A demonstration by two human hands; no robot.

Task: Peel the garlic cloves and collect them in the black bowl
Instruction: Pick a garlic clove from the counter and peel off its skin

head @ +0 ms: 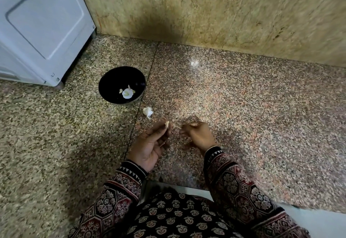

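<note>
Left hand (149,144) palm up, fingers pinching a garlic clove (166,124) at the tips. Right hand (198,134) just beside it, fingers curled, pinching what looks like a strip of peel (179,128) — blurry. Black bowl (112,82) on the table (243,97), peeled cloves (127,92) inside. Garlic chunk (148,111) lies between bowl and hands.

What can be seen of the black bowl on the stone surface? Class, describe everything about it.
The black bowl is round, with a glossy dark inside and a thin paler rim showing at its near edge. It stands upright on the speckled stone surface, close to a white appliance. A few pale garlic pieces lie in its bottom. Nothing else touches it.
</note>
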